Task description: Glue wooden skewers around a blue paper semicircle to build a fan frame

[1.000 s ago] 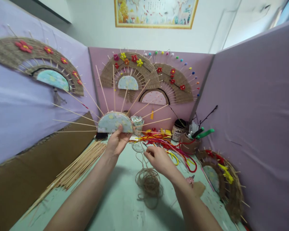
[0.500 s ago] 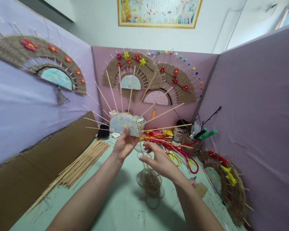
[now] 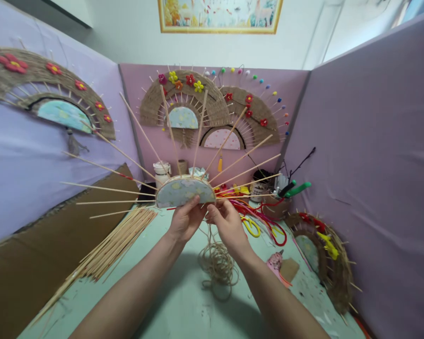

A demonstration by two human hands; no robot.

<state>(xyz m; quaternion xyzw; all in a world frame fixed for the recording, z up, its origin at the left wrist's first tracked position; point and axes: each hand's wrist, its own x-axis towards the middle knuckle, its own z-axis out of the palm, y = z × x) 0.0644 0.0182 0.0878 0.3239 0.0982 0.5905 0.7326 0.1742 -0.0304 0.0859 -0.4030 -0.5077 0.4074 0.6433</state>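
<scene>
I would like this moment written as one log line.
left hand: holds half-round piece with radiating sticks; right hand: at piece's right end; twine: heaped on table, strands rising toward hands

Past the far edge of my desk (image 3: 185, 303) stands a pink panel (image 3: 136, 80), with purple panels (image 3: 374, 141) beside the left and right edges and a white wall (image 3: 127, 37) behind.

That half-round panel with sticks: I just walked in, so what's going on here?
A person's left hand holds a pale blue-green, floral, half-round panel by its lower edge, with pale wooden sticks fanning from its curve. The right hand is at the panel's right end; whether it grips anything is unclear. A loose tangle of brown cord lies below on the pale green table, running up toward the hands.
</scene>
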